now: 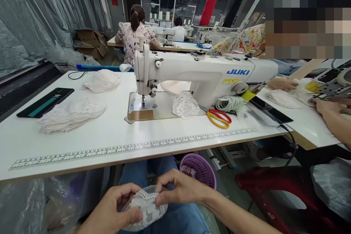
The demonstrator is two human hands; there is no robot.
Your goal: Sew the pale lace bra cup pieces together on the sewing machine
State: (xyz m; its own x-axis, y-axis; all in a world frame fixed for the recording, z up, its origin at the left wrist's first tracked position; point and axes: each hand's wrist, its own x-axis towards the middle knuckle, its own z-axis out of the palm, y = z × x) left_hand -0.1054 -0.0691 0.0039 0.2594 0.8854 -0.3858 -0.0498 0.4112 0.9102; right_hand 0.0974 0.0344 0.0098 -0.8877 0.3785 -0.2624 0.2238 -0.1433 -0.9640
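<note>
Over the lap, both hands grip one rounded piece of white lace fabric (pixel 148 210) with a scalloped, eyelet edge and a sheer layer behind it. My left hand (pixel 117 208) pinches its left side, thumb on top. On its upper right, my right hand (pixel 175 190) has thumb and fingers closed on the edge. Beyond the table edge stands a white JUKI sewing machine (pixel 203 69), a white lace piece (pixel 185 105) beside its bed. Two stacks lie to the left: a lace stack (pixel 74 113) and a paler pile of fabric (pixel 101 80).
Scissors (pixel 219 117) with red and yellow handles and a coil of white cord (pixel 229 103) lie by the machine. A ruler strip (pixel 131 147) runs along the table's front. Below is a purple basket (pixel 201 170). A co-worker's hands (pixel 329 111) work at the right; another person (pixel 135 33) sits ahead.
</note>
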